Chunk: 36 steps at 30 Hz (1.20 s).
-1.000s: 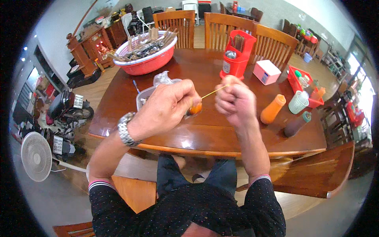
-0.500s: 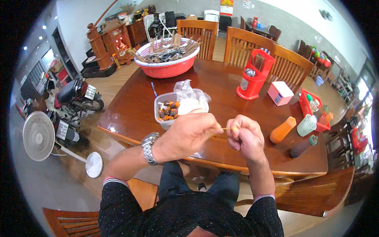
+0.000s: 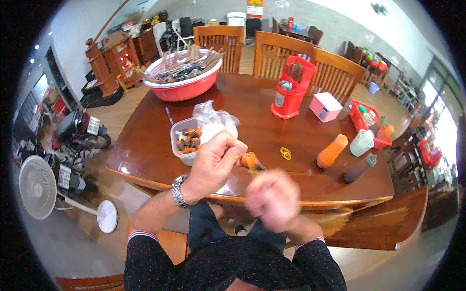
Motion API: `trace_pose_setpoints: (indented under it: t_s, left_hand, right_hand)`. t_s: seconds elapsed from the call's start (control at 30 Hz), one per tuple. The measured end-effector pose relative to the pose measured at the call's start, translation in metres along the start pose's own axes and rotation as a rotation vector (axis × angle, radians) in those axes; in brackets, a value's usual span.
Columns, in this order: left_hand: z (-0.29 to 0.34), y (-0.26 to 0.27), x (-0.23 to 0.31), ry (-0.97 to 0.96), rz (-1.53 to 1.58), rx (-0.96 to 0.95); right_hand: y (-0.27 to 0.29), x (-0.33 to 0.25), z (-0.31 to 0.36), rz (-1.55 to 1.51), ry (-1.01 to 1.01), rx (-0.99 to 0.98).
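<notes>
While the left hand (image 3: 216, 162) holds a small packet (image 3: 251, 161) of orange and dark colour, the right hand (image 3: 274, 199) is just below it, nearer to the person's body. The thumb and forefinger of the left hand are pressed together, and the fingers are clamped on one end of the packet; the rest of it sticks out to the right, above the near part of the brown wooden table (image 3: 252, 123). The fingers of the right hand look curled, but they are blurred, so I cannot tell if they are clamped on something. A thin yellowish strand (image 3: 253, 171) shows between the packet and this hand. On the left wrist is a silver watch (image 3: 179, 190).

To the right of the packet, some yellow rubber bands (image 3: 285, 153) lie on the table in a little heap. Behind the left hand, to the left, stands a pale plastic container (image 3: 182, 159), in which there are several similar packets (image 3: 189, 140) and a crumpled clear plastic bag (image 3: 206, 111). A blue pen (image 3: 169, 116) lies just beside the container. Farther back are a red basin (image 3: 189, 90) full of utensils and a red holder (image 3: 290, 102), and to the right stands an orange bottle (image 3: 332, 151).
</notes>
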<state>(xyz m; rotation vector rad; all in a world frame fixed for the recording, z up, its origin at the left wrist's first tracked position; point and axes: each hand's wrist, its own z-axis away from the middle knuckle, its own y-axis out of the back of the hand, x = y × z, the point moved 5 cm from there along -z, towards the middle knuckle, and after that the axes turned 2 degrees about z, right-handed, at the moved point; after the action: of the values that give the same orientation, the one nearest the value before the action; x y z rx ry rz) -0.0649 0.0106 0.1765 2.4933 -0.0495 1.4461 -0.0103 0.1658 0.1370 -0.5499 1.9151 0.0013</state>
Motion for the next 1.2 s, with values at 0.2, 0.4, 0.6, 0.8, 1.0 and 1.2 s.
trace_pose_setpoints:
  t_s: [0.2,0.4,0.6,0.8,1.0,1.2]
  left_hand:
    - [0.032,-0.006,0.021,-0.035,0.016,-0.420]
    - [0.044,0.013,-0.028,-0.179,-0.526,-0.505]
    - [0.064,0.024,-0.107,0.379,-0.076,-0.258]
    - [0.095,0.015,-0.140,0.677,0.697,-0.048]
    - [0.098,0.020,-0.142,0.596,0.657,-0.106]
    - [0.099,0.019,-0.143,0.662,0.648,-0.184]
  right_hand:
    - [0.016,0.079,-0.047,-0.069,0.311,-0.264]
    - [0.066,0.080,-0.046,-0.171,-0.341,-0.290]
    - [0.029,0.102,-0.024,-0.111,-0.668,-0.250]
    - [0.012,0.124,-0.021,0.074,-0.513,-0.373]
    - [0.007,0.121,-0.022,0.145,-0.441,-0.432]
    - [0.007,0.115,-0.018,0.150,-0.483,-0.452]
